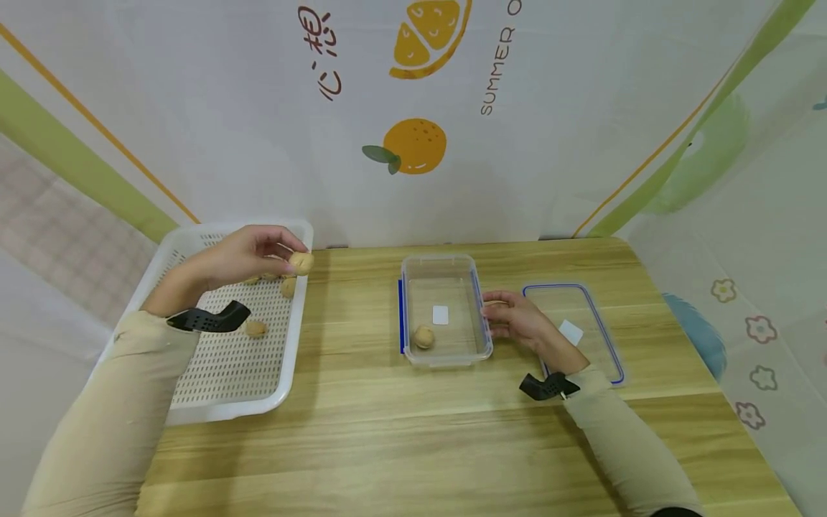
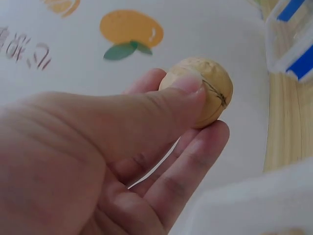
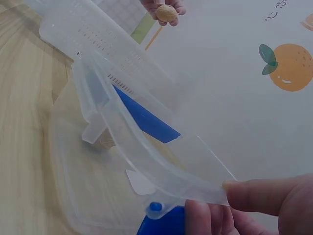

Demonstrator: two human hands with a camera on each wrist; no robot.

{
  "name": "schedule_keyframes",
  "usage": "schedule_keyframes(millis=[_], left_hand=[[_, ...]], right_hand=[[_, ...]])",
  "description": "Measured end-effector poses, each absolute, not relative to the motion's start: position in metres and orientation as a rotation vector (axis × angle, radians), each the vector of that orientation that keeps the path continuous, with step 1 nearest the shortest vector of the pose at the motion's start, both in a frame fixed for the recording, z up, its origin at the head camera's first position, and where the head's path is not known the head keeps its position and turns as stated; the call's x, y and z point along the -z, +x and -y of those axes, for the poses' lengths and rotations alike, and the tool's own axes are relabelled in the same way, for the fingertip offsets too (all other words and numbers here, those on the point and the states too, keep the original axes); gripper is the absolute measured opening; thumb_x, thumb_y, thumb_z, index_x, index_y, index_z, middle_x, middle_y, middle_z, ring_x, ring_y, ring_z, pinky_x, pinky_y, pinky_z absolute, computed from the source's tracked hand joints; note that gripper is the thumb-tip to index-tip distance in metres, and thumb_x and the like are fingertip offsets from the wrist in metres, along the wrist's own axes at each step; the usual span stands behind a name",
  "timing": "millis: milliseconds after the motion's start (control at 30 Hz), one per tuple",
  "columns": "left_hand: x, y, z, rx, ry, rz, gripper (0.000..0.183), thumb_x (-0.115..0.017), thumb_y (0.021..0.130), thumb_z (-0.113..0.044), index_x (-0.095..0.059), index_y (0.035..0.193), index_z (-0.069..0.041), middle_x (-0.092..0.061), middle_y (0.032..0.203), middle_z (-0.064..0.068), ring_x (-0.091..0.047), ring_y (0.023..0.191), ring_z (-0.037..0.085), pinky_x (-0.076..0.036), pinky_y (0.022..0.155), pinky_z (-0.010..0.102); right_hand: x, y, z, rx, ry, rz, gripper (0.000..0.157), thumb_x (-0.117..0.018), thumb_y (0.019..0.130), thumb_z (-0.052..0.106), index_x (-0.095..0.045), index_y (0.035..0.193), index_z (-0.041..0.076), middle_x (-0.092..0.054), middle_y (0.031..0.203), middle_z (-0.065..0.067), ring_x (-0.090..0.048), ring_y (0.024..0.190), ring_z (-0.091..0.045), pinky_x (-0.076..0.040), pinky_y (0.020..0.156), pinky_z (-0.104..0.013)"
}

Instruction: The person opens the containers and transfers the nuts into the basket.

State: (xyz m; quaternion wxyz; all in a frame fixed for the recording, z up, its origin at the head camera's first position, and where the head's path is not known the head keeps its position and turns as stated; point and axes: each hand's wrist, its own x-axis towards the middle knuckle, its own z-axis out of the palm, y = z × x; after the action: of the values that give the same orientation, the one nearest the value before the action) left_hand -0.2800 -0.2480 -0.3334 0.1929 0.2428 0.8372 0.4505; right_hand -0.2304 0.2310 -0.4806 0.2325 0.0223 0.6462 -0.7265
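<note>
Over the right rim of a white plastic basket point(image 1: 292, 359), my left hand point(image 1: 239, 255) pinches a walnut point(image 1: 301, 263) between thumb and fingers. The left wrist view shows that walnut's point(image 2: 208, 90) dark seam facing outward. Several more walnuts lie in the basket, some partly hidden behind the hand. At the middle of the table stands a clear plastic food container point(image 1: 446, 358) without its lid, a single walnut point(image 1: 423, 337) in its near left corner. My right hand point(image 1: 520, 319) grips the container's right side, thumb on the rim point(image 3: 205, 191) and fingers below it outside.
The container's clear lid point(image 1: 591, 316), with a blue seal, lies on the wooden table point(image 1: 388, 445) to the right, partly under my right wrist. Blue clips point(image 1: 401, 316) hang at the container's left side. A printed white cloth point(image 1: 258, 165) stands behind the table.
</note>
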Motion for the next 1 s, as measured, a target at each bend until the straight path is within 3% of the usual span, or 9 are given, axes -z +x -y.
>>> schedule_keyframes(millis=[300, 733, 1000], left_hand=[[0.348, -0.276, 0.276, -1.269, 0.555, -2.416, 0.034, -0.071, 0.095, -0.004, -0.060, 0.125, 0.005, -0.064, 0.122, 0.005, -0.065, 0.102, 0.010, -0.056, 0.083, 0.024], [0.385, -0.287, 0.312, -1.198, 0.444, -2.530, 0.035, -0.067, 0.097, 0.000, -0.057, 0.129, 0.011, -0.060, 0.124, 0.017, -0.061, 0.099, -0.002, -0.053, 0.083, 0.017], [0.404, -0.293, 0.318, -1.103, 0.404, -2.595, 0.040, -0.070, 0.096, -0.005, -0.058, 0.129, 0.013, -0.061, 0.125, 0.027, -0.061, 0.101, 0.010, -0.050, 0.081, 0.014]], right_hand=[[0.482, -0.230, -0.232, 1.981, 0.061, -1.790, 0.044, -0.053, 0.103, -0.002, -0.036, 0.141, -0.013, -0.065, 0.095, -0.001, -0.065, 0.081, -0.009, -0.058, 0.065, -0.023], [0.479, -0.230, -0.232, 1.995, 0.074, -1.774, 0.041, -0.053, 0.102, -0.003, -0.038, 0.139, -0.012, -0.065, 0.092, -0.001, -0.064, 0.080, -0.010, -0.058, 0.065, -0.023], [0.479, -0.230, -0.231, 1.990, 0.082, -1.774, 0.039, -0.053, 0.102, -0.002, -0.040, 0.138, -0.010, -0.064, 0.092, 0.000, -0.064, 0.080, -0.010, -0.058, 0.065, -0.023]])
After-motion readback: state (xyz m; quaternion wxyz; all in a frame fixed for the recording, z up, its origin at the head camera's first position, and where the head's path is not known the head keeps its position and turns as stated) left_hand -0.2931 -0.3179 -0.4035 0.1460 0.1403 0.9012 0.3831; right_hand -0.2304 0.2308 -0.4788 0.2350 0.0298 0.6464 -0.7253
